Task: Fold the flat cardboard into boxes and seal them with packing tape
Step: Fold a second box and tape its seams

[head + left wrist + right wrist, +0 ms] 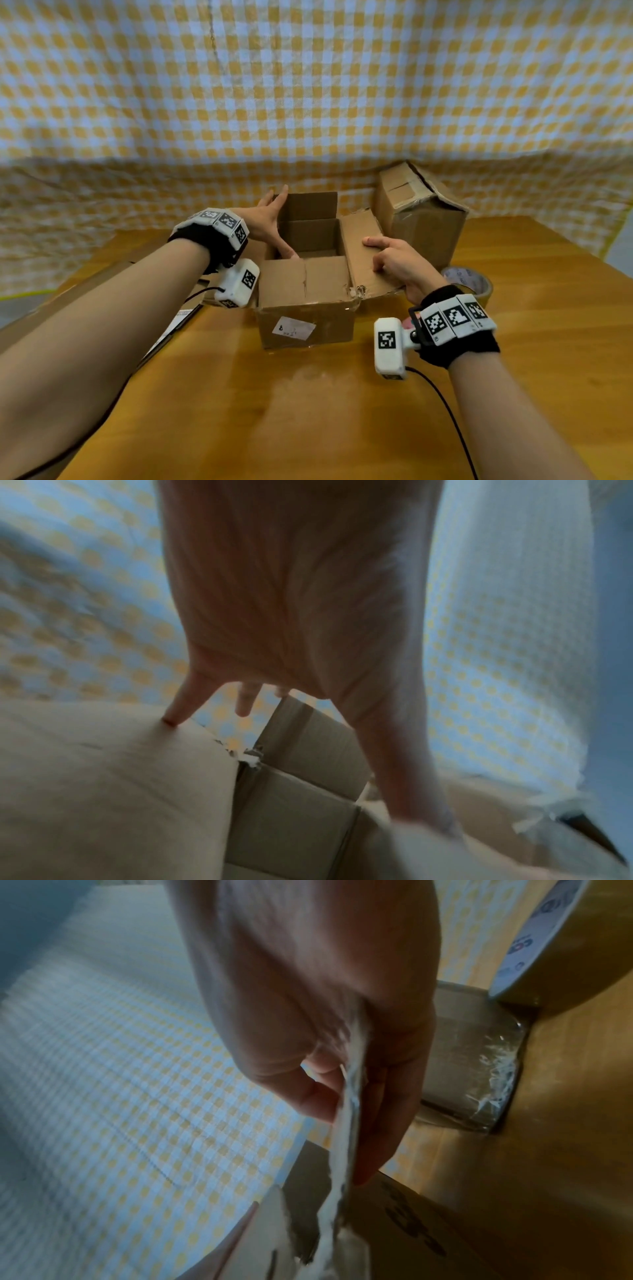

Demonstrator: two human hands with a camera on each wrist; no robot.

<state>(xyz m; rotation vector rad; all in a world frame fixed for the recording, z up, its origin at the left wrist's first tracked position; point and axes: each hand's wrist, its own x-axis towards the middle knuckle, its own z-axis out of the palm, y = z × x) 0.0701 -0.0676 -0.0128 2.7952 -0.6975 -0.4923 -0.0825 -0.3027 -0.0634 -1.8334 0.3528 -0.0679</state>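
Progress check: one box (419, 219) looks finished, sitting at the back right of the worktop (342, 411) with its flaps shut and tape across the seam. The second box (306, 301) is in the middle of the worktop, standing upright and squared up but with its top wide open.

Near flap (305, 277) is already folded down flat across the opening. The far flap (310, 205) is standing up. The right flap (364, 253) is angled outward, and the right hand (399, 263) grips it near the outer edge, thumb on top and fingers curled under it; the right wrist view shows the cardboard edge pinched between thumb and fingers. The left hand (270, 222) is spread open, fingers straight, sitting at the left side of the opening with the thumb reaching down inside. From the left wrist view one fingertip touches a cardboard panel, but I can't tell exactly which flap it's pressing.

So I'd say the job is roughly halfway: one box done, this one shaped but not closed. Remaining flaps need folding in, then the seam needs taping. The tape roll (469, 282) is lying on the worktop just right of the open box, behind the right wrist, untouched for now. Some flat cardboard (85, 291) sits at the left edge too, so maybe more boxes to go.
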